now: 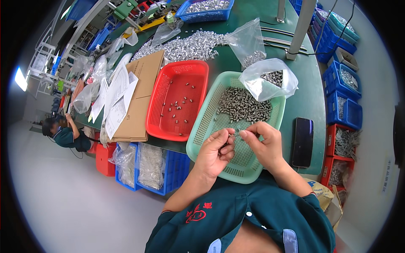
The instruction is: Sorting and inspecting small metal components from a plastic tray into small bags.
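Note:
Both hands are over the near part of a pale green perforated basket (205, 120). My left hand (214, 155) is curled closed around small dark metal parts, which show in part between its fingers. Close to its right, my right hand (265, 145) is closed in a pinch of thumb and forefinger; whatever tiny thing is between the tips is too small to name. A heap of small grey metal cylinders (242, 105) lies in the basket's far half. An opened clear plastic bag (257, 84) with more of these cylinders rests over the far right rim.
Left of the green basket sits a red basket (179, 84) with several scattered cylinders. Beyond are shiny metal parts (190, 46) and a blue bin (206, 16). Cardboard (145, 92) and papers (118, 97) lie left. A phone (303, 142) lies right. Another person (65, 137) works far left.

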Demonstrator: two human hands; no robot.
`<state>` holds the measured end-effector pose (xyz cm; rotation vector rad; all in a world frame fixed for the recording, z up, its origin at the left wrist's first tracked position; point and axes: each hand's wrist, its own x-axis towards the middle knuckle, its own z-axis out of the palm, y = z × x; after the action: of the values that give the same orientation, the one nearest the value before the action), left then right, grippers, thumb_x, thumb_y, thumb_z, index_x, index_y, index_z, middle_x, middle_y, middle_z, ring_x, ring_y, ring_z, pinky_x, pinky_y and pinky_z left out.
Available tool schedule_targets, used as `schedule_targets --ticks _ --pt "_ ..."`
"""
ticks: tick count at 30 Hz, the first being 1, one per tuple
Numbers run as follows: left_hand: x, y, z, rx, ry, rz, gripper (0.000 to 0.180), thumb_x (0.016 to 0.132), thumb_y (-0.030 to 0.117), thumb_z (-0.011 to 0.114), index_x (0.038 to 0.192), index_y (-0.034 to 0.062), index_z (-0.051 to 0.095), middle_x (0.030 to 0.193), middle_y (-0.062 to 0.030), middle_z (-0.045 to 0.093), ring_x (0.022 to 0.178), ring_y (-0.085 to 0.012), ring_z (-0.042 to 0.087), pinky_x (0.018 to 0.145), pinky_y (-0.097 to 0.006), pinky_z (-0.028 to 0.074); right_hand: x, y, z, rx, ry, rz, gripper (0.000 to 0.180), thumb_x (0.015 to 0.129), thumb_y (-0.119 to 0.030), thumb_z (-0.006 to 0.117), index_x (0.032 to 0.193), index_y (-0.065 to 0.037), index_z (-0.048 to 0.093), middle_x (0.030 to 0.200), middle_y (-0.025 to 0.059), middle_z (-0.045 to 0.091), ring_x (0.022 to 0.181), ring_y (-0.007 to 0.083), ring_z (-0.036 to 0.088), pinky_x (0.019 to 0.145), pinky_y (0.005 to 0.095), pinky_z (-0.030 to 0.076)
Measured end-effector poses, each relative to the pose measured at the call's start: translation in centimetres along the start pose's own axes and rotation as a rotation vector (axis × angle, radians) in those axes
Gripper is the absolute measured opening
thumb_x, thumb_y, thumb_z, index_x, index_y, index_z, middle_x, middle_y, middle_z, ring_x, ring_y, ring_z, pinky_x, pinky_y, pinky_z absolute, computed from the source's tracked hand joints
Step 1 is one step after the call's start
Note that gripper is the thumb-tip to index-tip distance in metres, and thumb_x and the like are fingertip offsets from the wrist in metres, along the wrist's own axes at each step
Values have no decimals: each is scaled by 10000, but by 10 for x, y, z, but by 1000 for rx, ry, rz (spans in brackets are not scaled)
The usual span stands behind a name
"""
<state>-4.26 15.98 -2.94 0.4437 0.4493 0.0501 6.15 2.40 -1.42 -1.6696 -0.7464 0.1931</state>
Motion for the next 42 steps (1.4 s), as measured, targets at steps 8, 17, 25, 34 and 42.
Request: schedule_targets --ticks 8,17,25,34,42 --pt "-1 -1 3 69 14 26 150 911 163 587 991 37 608 785 -18 548 564 -50 404 451 -176 302 3 2 0 -110 7 -181 111 755 -46 719 751 -16 612 677 59 596 598 154 553 526 275 416" --pt "-5 2 10 158 18 87 96 898 149 605 906 54 591 774 -29 574 549 -46 413 442 -176 304 4 -7 0 -71 -66 -88 132 784 -94 704 755 -12 604 654 78 594 608 182 566 546 299 428" --pt "-4 4 13 148 45 105 78 889 125 614 915 57 584 793 -43 588 545 -46 418 444 -176 313 5 -1 9 -9 -76 -103 118 787 -98 692 781 -11 613 673 105 579 644 233 585 545 321 447" --pt "3 4 2 125 41 23 96 897 138 606 926 49 590 784 -30 571 542 -42 402 442 -178 296 6 3 0 121 75 113 114 817 -81 676 806 13 613 692 69 592 606 109 532 561 253 440" --pt "2 8 21 211 171 -9 385 980 292 368 1184 -4 505 833 -80 554 590 -87 385 468 -203 303 6 7 -3 93 95 55 109 820 -79 672 813 13 615 693 57 584 600 110 519 553 251 432"
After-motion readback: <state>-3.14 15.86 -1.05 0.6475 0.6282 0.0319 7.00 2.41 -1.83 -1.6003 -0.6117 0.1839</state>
